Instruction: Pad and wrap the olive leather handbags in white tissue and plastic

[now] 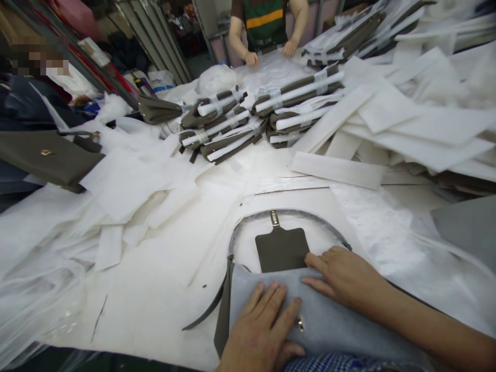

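In front of me lies a dark olive handbag, its front under a thin grey covering sheet (267, 279) with a small metal clasp (299, 324) showing through. My left hand (258, 328) rests flat on the sheet, fingers spread. At the sheet's upper edge is my right hand (343, 274), thumb on the sheet and a fingertip touching the corner of the olive flap tab (282, 249); finger and thumb are apart. The tab points away from me and carries a metal fitting (275, 219). A wrapped handle (289, 212) arches beyond it, and a loose strap (209, 311) trails left.
White paper sheets (127, 178) cover the table's left, and more are heaped (426, 124) at the right. Several wrapped olive bags (232, 121) are stacked farther back. An olive bag (46, 155) lies far left. Across the table, a co-worker's hands (271, 51) touch clear plastic.
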